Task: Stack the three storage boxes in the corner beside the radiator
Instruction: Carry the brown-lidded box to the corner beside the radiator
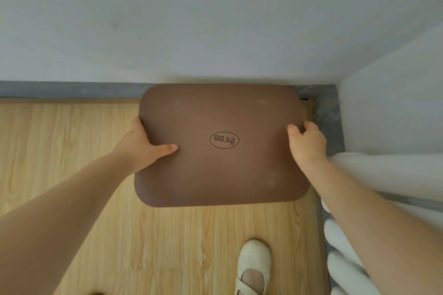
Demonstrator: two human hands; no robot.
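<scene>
I hold the brown storage box (223, 146) by its two short sides, my left hand (143, 143) clasping its left edge and my right hand (308, 142) its right edge. It sits in the far corner, against the wall (191, 19), with the white radiator (347, 258) near right.

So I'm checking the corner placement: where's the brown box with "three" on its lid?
In the head view, the brown box is centre frame, pushed toward the wall corner, gripped by left hand and right hand, radiator at right.
</scene>
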